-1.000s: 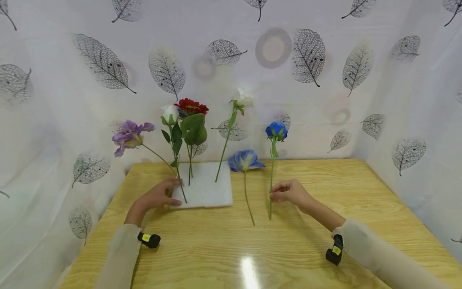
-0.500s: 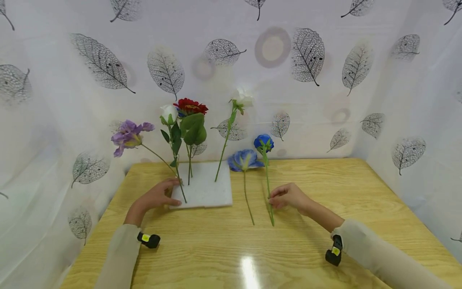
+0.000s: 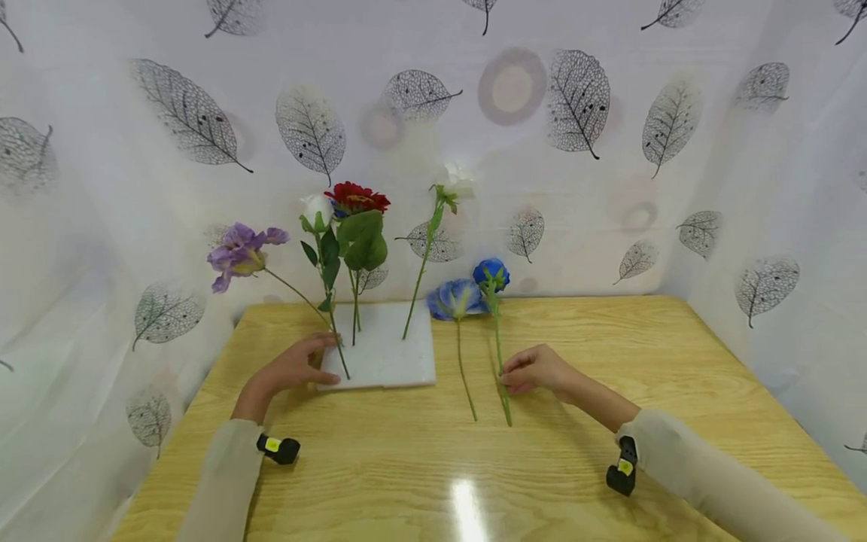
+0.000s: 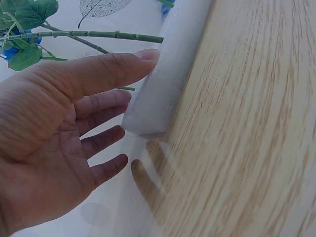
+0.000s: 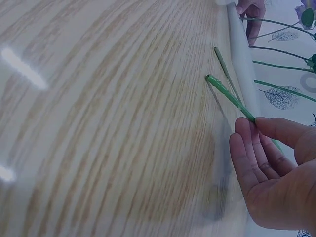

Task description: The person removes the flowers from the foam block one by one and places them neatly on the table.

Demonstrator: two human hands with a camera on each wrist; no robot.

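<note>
My right hand (image 3: 531, 370) pinches the green stem of a blue rose (image 3: 491, 275) between thumb and fingers. The rose's head leans beside a blue-violet flower (image 3: 457, 299) whose thin stem lies on the table. In the right wrist view, the cut end of the rose stem (image 5: 229, 97) sticks out past my fingertips, low over the wood. My left hand (image 3: 298, 366) rests at the left edge of a white foam block (image 3: 393, 369). The left wrist view has its thumb on the foam's (image 4: 170, 74) edge, with the other fingers loosely extended beside it.
Several flowers stand in the foam: a purple one (image 3: 240, 256) leaning left, a white rose (image 3: 317, 213), a red flower (image 3: 357, 199) and another white flower (image 3: 454, 183). A leaf-printed curtain (image 3: 582, 196) surrounds the wooden table (image 3: 406, 467) behind and at both sides.
The blue rose has come down and left in my right hand, its head now beside the blue-violet flower. My right hand shifted slightly left. My left hand has stayed at the foam.
</note>
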